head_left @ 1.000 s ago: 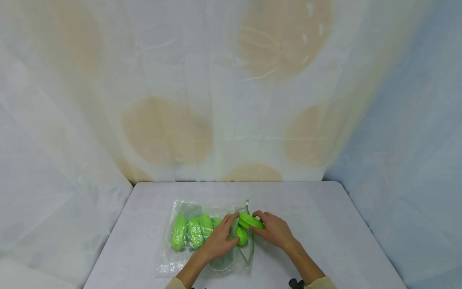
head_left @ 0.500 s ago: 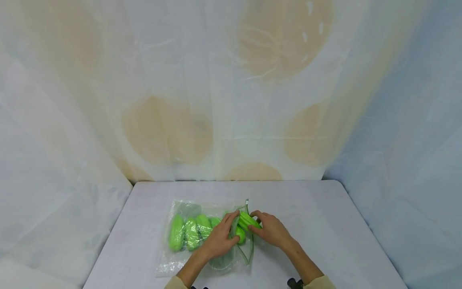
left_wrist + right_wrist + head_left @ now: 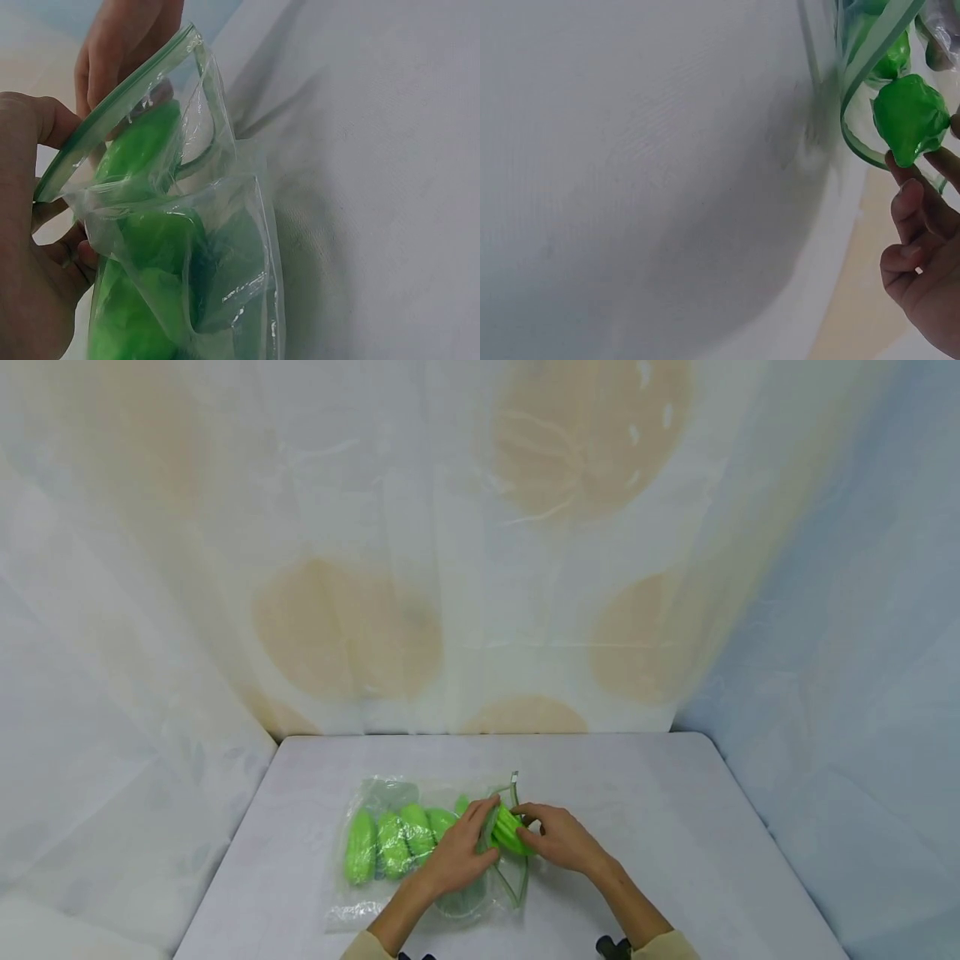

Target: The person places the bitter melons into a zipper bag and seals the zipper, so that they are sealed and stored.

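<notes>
A clear zip bag [image 3: 348, 917] lies flat on the table, its mouth with a green zip strip [image 3: 112, 112] facing right. Inside, several bright green, long, plump vegetable-like pieces [image 3: 361, 847] lie side by side. My left hand [image 3: 459, 856] holds the bag's mouth, thumb and fingers on either side of the strip in the left wrist view. With fingertips and thumb, my right hand [image 3: 562, 837] grips one ribbed green vegetable-like piece [image 3: 512, 832] partly inside the mouth. The right wrist view shows its blunt, lumpy end [image 3: 909, 116] between the fingers.
The white table [image 3: 645, 793] extends past the bag on both sides. Patterned sheeting [image 3: 480, 660] hangs behind the table's far edge, with pale sheets at left and right. A dark object [image 3: 613, 947] sits by the right sleeve.
My right hand has pushed the ribbed green piece leftward, deeper into the bag's mouth. The pieces inside have shifted a little to the left. My left hand keeps its place at the mouth.
</notes>
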Demonstrator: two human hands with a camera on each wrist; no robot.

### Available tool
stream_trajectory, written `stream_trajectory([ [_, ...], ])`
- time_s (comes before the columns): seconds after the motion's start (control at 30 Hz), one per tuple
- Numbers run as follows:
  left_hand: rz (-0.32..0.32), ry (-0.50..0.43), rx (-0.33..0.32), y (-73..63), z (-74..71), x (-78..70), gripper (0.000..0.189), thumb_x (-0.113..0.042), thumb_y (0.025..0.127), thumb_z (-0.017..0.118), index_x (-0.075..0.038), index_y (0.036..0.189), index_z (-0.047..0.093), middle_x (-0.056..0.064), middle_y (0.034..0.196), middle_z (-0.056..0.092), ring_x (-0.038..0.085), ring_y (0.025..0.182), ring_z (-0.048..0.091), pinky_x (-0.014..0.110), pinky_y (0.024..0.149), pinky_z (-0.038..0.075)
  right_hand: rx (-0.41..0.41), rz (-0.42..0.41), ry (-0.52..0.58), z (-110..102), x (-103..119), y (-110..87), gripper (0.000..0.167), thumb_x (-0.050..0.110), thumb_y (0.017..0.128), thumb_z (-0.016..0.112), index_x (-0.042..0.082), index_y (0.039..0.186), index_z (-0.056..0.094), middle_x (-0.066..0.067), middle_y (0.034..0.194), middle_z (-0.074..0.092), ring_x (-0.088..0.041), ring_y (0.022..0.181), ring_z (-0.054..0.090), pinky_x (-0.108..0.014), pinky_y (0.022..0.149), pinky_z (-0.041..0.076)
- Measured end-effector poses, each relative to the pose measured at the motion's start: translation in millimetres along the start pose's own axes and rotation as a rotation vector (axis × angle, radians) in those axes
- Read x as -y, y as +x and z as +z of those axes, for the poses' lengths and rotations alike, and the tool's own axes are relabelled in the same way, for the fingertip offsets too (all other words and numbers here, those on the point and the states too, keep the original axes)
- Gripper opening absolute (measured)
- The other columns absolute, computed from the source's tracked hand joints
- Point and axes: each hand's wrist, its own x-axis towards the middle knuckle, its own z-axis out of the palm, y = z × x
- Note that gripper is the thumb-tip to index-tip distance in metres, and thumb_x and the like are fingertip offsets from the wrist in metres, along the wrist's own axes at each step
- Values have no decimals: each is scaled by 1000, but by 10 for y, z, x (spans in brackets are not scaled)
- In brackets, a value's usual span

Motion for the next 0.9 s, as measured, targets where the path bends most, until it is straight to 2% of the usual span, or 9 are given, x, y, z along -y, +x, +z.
stream_trajectory([
  [0.13,0,-7,7,0,-17,-22,80,-22,89,65,-22,159,27,1,152,43,24,133,51,47,103,46,-16,-23,-8,15,-4,1,34,29,99,61,15,130,66,5,102,64,-6,74,51,-25,63,45],
  [0.33,3,-16,10,-7,-22,-36,79,-21,90,65,-21,159,27,1,153,42,23,133,50,46,103,47,8,-18,83,40,-3,10,33,25,99,63,11,128,68,7,94,62,-8,71,51,-26,60,46],
  [0.9,24,-30,-10,-36,-31,-47,80,-19,88,64,-20,159,28,-2,152,42,19,129,52,43,98,49,24,2,151,159,7,27,35,25,97,66,10,128,69,8,94,67,-9,69,57,-25,59,48],
])
